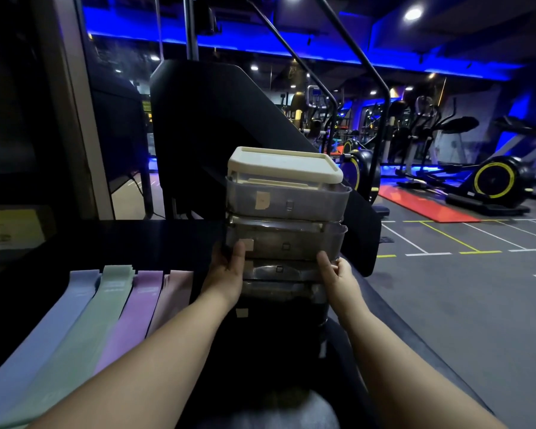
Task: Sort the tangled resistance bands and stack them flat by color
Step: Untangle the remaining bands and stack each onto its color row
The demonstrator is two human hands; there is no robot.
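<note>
- The left hand and right hand clasped the stack of bins, fingers curled round its sides.
- The bands lay flat, sorted by color, on the dark table beside it.

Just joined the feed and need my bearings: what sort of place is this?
Most likely a commercial gym: a black exercise bike with a yellow-rimmed wheel, a row of black elliptical trainers, and pastel flat resistance bands laid out at left.
</note>
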